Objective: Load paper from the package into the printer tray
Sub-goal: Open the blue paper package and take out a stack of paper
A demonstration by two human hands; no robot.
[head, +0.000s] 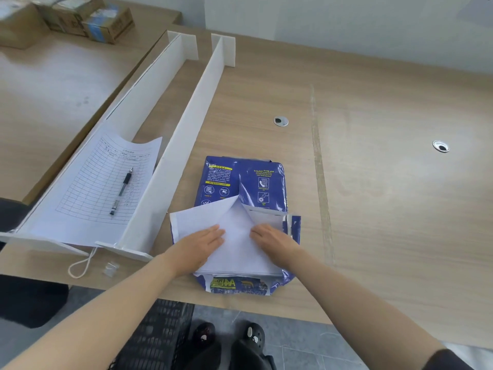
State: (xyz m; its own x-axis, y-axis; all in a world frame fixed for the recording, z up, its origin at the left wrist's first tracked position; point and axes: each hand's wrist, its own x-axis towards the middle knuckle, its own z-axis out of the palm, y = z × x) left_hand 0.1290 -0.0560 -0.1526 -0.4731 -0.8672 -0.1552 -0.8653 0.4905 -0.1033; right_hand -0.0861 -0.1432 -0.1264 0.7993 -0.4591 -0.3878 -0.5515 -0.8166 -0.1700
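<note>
Pressing flat on the exposed white paper stack (pixel 237 244), both hands: left hand (pixel 198 243) on the left part of the top sheet, right hand (pixel 272 243) on the right part, fingers straight and pointing away from the body and slightly toward each other. Neither grip closed on anything; palms down, fingers spread out on the sheet, nothing pinched or lifted.

Lying on the pale wood-grain bench (pixel 373 182), near its front edge and directly ahead of the body: the torn blue printed paper package (pixel 240 182), long axis running away from the person, far end wrapped, near end ripped open with white flaps (pixel 202 214) folded outward. Stack seated inside the wrapper, its near short edge just beyond the wrists, blue wrapping bunched below it at the bench edge.

Equally near, both hands, one to each long side. Judged next: sliding the fingers outward to the stack's long edges and drawing it toward the body, out of the open near end, since the closed end blocks the far way.

No printer tray in view. To the left, white dividers (pixel 186 124), a ruled form sheet (pixel 104 180) and a black pen (pixel 122 190) resting on it, well apart from the package.
</note>
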